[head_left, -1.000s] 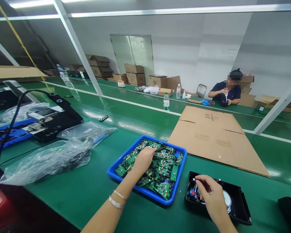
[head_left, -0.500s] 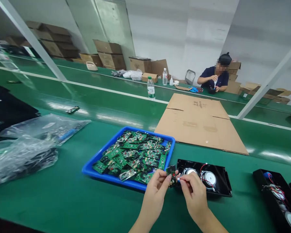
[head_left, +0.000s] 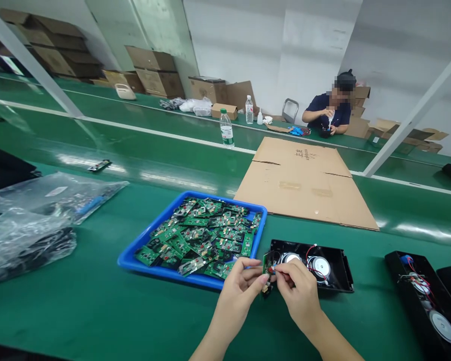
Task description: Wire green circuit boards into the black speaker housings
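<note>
My left hand (head_left: 236,293) grips a small green circuit board (head_left: 265,266) by its edge, turned almost edge-on to me. Against the board's face, my right hand (head_left: 299,293) pinches a small wire connector; its tip is mostly hidden by the fingers, and I cannot tell whether it is seated. Just behind both hands lies an open black speaker housing (head_left: 338,263) with two round silver speakers and thin red and black wires. Left of the hands, a blue tray (head_left: 150,273) holds many similar circuit boards in a loose heap.
To the right stand more open black housings (head_left: 402,286). A flat cardboard sheet (head_left: 304,185) lies beyond the tray. Plastic bags (head_left: 33,245) are at the left, and a water bottle (head_left: 226,130) stands farther back. A co-worker (head_left: 326,113) sits across, holding a small bottle.
The circuit board has turned from facing me to nearly edge-on. My right hand has brought the connector against it. The whole view has shifted slightly.
</note>
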The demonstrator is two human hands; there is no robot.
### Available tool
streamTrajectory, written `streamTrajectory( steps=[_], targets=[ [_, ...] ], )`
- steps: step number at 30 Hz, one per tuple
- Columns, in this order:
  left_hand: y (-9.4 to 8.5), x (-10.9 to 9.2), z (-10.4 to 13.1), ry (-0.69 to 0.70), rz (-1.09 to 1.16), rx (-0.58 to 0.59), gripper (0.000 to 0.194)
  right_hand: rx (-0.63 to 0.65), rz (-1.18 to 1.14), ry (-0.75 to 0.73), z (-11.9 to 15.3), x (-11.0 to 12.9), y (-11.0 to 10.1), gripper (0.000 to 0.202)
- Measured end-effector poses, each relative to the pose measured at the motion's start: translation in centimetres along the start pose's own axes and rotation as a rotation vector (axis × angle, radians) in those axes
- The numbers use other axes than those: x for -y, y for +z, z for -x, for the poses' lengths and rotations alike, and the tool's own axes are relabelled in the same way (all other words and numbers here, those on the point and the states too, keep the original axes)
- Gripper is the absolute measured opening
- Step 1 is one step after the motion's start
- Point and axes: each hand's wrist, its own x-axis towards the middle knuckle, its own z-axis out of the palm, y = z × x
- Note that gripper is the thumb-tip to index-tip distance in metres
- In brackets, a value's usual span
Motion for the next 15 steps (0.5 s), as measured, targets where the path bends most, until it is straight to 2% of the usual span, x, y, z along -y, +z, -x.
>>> streamTrajectory(
  steps=[3,8,15],
  targets=[
    [-0.07,-0.35,-0.17,-0.112,0.09,0.027,0.045,0.04,0.011,-0.058,0.03,-0.26,-0.21,0.015],
    [-0.11,-0.75,-0.2,-0.17,0.111,0.005,0.031,0.075,0.003,-0.129,0.1,-0.39,-0.41,0.015],
    [-0.28,-0.71,0.0,-0.141,0.144,0.083,0.026,0.093,0.017,-0.141,0.4,-0.45,-0.29,0.015]
  ],
)
